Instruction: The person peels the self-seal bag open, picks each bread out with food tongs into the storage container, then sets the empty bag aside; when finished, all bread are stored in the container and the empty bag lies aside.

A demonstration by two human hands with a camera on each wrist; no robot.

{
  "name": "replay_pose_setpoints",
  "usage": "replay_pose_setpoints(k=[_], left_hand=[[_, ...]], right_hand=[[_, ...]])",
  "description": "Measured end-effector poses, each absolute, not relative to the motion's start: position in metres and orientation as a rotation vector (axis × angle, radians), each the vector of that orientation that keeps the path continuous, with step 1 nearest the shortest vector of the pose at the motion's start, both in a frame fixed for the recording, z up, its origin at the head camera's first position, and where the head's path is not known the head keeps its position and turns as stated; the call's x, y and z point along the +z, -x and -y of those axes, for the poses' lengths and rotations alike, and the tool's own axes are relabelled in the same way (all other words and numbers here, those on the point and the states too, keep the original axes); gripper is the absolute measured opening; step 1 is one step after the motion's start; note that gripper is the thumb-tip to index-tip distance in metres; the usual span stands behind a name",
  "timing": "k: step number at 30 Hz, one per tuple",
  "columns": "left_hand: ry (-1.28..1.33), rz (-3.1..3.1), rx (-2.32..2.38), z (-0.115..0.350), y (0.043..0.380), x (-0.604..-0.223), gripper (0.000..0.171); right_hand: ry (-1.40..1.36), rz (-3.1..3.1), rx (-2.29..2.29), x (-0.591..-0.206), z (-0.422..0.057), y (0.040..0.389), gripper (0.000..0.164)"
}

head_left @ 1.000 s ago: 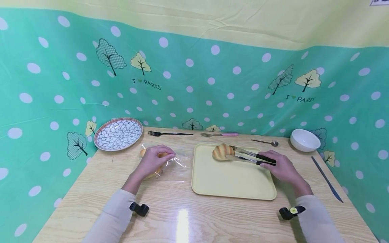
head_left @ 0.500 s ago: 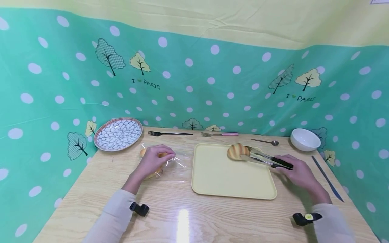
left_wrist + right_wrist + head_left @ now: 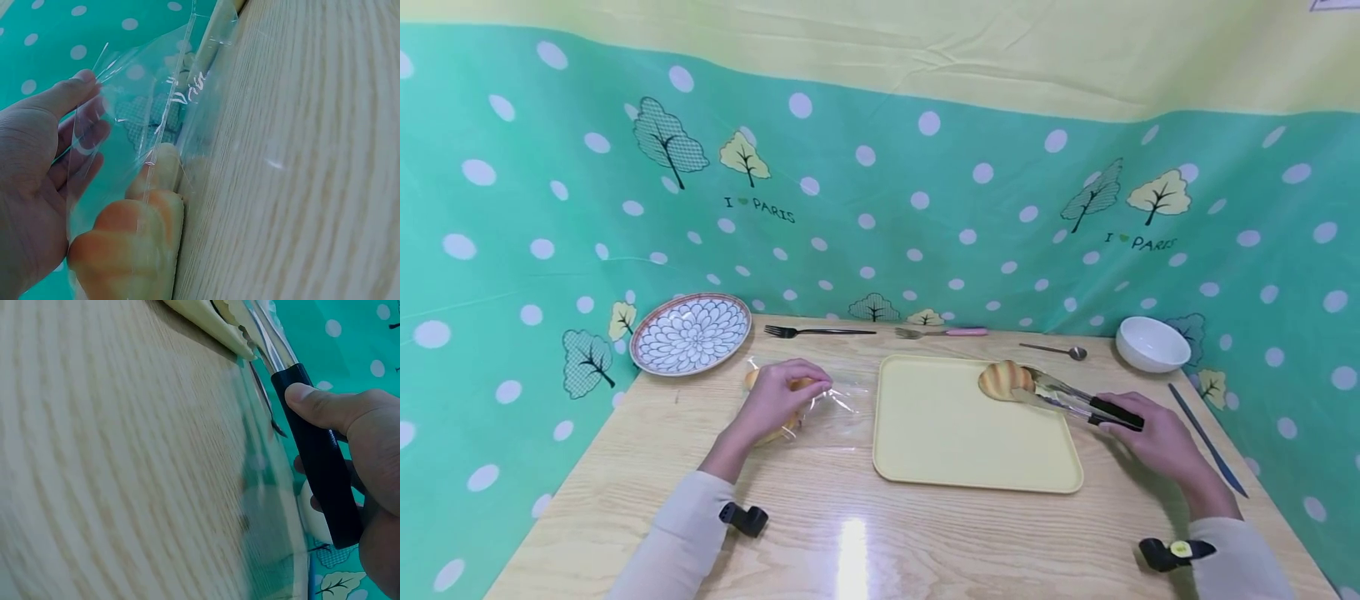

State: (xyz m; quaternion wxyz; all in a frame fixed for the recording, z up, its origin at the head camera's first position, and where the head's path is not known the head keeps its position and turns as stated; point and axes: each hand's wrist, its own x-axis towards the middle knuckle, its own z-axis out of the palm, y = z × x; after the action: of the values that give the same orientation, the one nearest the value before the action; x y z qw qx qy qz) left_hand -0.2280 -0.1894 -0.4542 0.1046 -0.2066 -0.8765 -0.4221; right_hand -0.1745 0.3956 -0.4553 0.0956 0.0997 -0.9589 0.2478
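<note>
My left hand (image 3: 781,396) pinches the upper film of a clear plastic bag (image 3: 842,417) between thumb and fingers. Inside the bag lie bread pieces (image 3: 128,250), partly covered by that hand in the head view. My right hand (image 3: 1157,433) grips the black handles of metal tongs (image 3: 1067,395). At the far end, the tongs' tips reach either side of a striped bread roll (image 3: 1002,381), over the back right part of a pale yellow tray (image 3: 970,450). In the right wrist view the thumb presses along the black handle (image 3: 319,462).
A patterned plate (image 3: 691,335) leans at the back left. Along the back lie a black fork (image 3: 820,332), a pink-handled fork (image 3: 943,332) and a small spoon (image 3: 1060,350). A white bowl (image 3: 1152,344) and a dark knife (image 3: 1208,442) are at the right. A polka-dot cloth (image 3: 880,208) hangs behind.
My right hand has moved right with the tongs, and the bread roll has shifted right across the tray's back part. My left hand has stayed on the bag.
</note>
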Motion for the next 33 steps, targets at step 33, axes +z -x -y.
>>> replay_pose_setpoints(k=[33], left_hand=[[0.582,2.586,-1.292,0.189,0.228,-0.45,0.009]], right_hand=[[-0.634,2.73,0.742,-0.428,-0.29,0.182,0.055]])
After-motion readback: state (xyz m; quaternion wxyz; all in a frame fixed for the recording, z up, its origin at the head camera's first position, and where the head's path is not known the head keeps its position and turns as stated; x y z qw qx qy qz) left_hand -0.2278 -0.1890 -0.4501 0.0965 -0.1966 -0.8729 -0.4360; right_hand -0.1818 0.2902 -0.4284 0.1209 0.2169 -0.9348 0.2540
